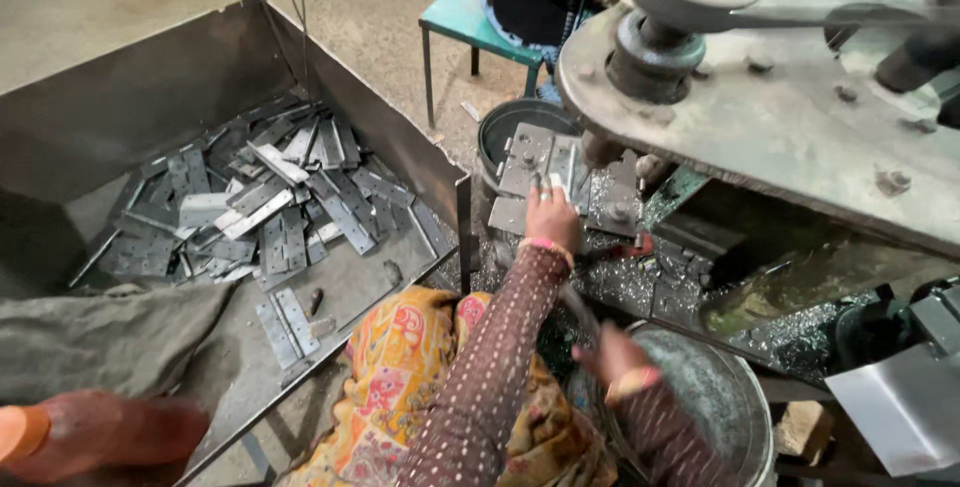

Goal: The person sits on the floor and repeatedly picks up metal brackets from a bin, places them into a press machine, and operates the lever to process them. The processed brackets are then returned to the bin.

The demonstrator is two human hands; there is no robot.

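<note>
Our left hand (pixel 552 215) reaches forward, fingers on a flat metal plate (pixel 528 152) lying on the machine bed (pixel 640 277) amid metal shavings. Our right hand (pixel 612 355) hangs blurred over a steel bucket (pixel 725 397). To the left, a metal bin (pixel 150 87) holds a heap of hinges (pixel 260 202).

A large open grey sheet-metal bin (pixel 150 97) carries a loose heap of flat grey perforated metal hinge plates (pixel 265 202), with two more plates (pixel 287 325) lying apart near its front edge. The grimy steel machine bed (pixel 640 277) carries scattered bright metal shavings (pixel 610 282) and a few flat grey metal plates (pixel 528 162). The bare concrete floor (pixel 380 7) carries a teal metal stool (pixel 462 17).
</note>
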